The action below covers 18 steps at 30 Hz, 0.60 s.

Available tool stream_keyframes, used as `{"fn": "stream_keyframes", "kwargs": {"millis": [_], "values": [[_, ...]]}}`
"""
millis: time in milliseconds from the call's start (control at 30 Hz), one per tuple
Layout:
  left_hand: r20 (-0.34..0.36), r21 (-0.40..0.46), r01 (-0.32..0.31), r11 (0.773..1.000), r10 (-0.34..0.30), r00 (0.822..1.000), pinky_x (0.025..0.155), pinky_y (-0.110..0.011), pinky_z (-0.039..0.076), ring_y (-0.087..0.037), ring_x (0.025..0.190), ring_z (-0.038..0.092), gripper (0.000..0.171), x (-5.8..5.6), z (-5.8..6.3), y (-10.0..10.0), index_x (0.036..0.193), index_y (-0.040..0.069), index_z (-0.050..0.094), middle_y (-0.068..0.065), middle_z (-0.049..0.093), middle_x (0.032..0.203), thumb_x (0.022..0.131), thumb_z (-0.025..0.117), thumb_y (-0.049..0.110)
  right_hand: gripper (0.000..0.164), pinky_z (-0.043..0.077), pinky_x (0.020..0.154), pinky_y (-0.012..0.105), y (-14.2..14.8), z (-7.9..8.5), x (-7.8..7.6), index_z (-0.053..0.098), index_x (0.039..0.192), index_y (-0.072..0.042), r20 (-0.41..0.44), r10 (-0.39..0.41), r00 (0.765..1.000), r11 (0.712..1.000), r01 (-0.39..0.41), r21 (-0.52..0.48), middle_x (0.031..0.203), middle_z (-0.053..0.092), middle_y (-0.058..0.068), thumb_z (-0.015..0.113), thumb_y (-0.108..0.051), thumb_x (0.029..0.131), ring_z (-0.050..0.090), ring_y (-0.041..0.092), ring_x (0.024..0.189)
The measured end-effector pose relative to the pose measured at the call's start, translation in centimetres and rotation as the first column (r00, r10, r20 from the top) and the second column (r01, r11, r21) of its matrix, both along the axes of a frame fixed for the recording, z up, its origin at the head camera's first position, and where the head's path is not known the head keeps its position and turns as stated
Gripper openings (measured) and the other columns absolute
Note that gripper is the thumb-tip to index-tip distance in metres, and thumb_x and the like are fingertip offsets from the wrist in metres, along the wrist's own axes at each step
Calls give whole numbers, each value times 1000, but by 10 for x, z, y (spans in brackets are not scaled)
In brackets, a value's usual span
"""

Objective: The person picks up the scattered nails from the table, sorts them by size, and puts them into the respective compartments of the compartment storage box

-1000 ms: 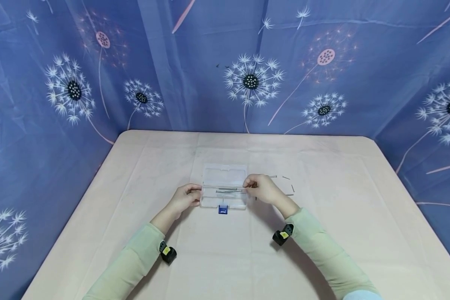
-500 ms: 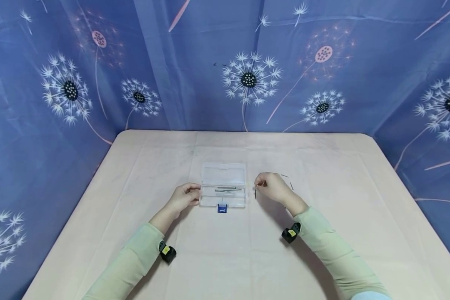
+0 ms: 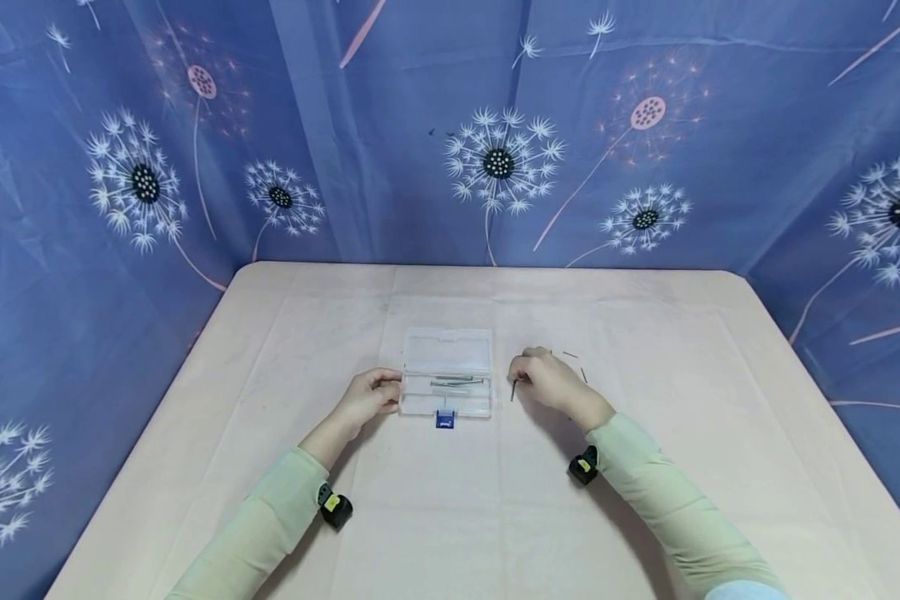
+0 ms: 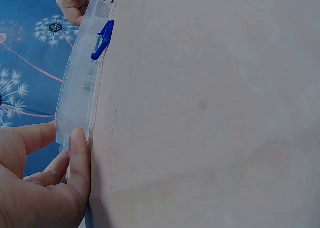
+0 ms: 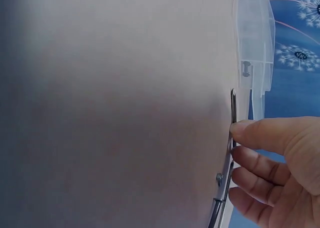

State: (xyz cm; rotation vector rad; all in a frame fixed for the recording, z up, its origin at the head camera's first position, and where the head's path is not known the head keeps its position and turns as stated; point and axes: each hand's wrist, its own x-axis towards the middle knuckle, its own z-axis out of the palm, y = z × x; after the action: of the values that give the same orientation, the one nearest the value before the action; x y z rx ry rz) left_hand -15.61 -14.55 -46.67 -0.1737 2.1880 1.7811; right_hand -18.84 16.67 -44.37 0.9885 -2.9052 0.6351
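Note:
A clear plastic box (image 3: 427,405) lies with its lid (image 3: 446,350) raised at the back and a blue latch (image 3: 445,419) at the front. Several long nails (image 3: 457,382) rest inside it. My left hand (image 3: 363,398) grips the box's left end, thumb and fingers on either side of the corner in the left wrist view. Just right of the box, my right hand (image 3: 546,379) pinches a dark nail (image 5: 233,105) between thumb and fingertips, low over the cloth. One end of that nail sticks out past the fingers toward me.
Loose nails (image 3: 571,354) lie beyond and to the right of my right hand. In the right wrist view another nail (image 5: 216,212) lies under the fingers. The table (image 3: 390,517) has a pale cloth, and a blue dandelion-print curtain (image 3: 390,183) stands behind it.
My right hand has left the box's right edge, moved right and taken hold of the nail on the cloth, whose near end now tilts slightly. My left hand stays at the box.

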Motion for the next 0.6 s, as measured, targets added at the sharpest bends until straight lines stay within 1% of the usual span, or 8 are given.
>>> {"fn": "stream_keyframes", "kwargs": {"millis": [233, 400, 600], "values": [[-2, 0, -11, 1000, 11, 1000, 78, -25, 58, -13, 88, 59, 36, 1, 1, 1, 127, -9, 51, -15, 57, 107, 94, 53, 5, 14, 51, 73, 37, 3, 3, 0, 68, 78, -10, -12, 7, 1000, 999, -7, 37, 78, 61, 2, 69, 4, 77, 55, 22, 78], [-10, -12, -12, 1000, 12, 1000, 77, -23, 58, -12, 87, 58, 35, 2, 2, 2, 126, -9, 52, -15, 57, 106, 94, 53, 5, 14, 47, 72, 34, 7, 4, 0, 67, 77, -11, 1, 52, 999, 995, -52, 82, 78, 59, 0, 68, 3, 78, 51, 19, 76], [-5, -8, -10, 1000, 10, 1000, 77, -21, 57, -11, 87, 58, 35, 2, 0, 1, 126, -8, 52, -14, 57, 106, 93, 52, 5, 10, 47, 77, 37, 10, 4, 1, 66, 81, -9, -8, 98, 995, 982, -95, 165, 84, 60, 2, 65, 1, 82, 52, 22, 82]]}}
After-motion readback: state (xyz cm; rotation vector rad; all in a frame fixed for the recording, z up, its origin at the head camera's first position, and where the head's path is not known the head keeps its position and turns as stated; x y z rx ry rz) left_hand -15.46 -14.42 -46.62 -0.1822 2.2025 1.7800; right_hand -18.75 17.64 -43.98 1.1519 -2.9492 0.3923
